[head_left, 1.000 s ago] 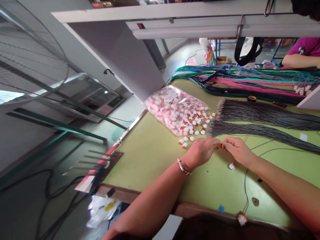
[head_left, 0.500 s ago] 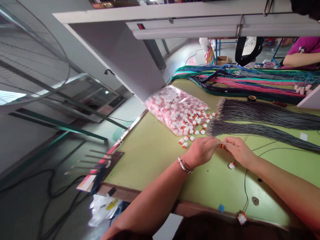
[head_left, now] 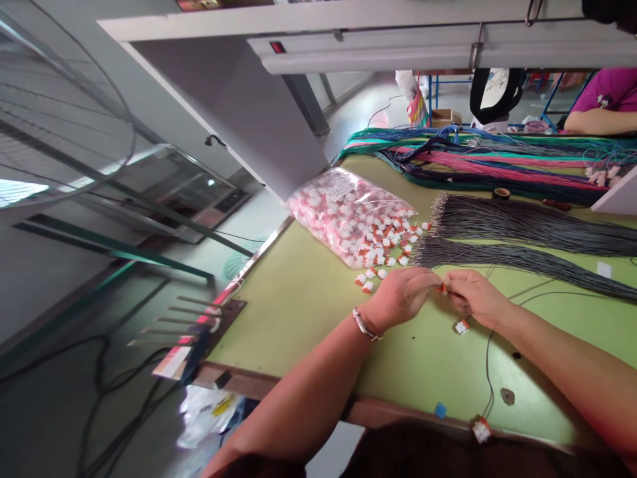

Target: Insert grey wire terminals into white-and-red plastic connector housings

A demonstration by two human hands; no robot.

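My left hand (head_left: 401,297) and my right hand (head_left: 474,297) meet fingertip to fingertip over the green table (head_left: 298,299). Both are closed in a pinch on a small orange and white connector (head_left: 442,287) held between them. A thin grey wire (head_left: 527,290) runs off to the right from my right hand; whether its end is in the pinch is hidden. A silver bracelet (head_left: 365,325) circles my left wrist. One loose connector (head_left: 461,326) lies just below my right hand. Two bundles of grey wires (head_left: 522,255) lie just beyond my hands.
A clear bag of white and orange connectors (head_left: 343,214) lies open, with several spilled beside it. Coloured wire bundles (head_left: 488,162) cross the far end of the table, where another person's arm (head_left: 594,119) rests. A connector on a wire (head_left: 482,430) hangs at the near edge. A metal rack (head_left: 189,325) stands left.
My hands stay pinched together in nearly the same spot; the whole view has shifted up slightly.
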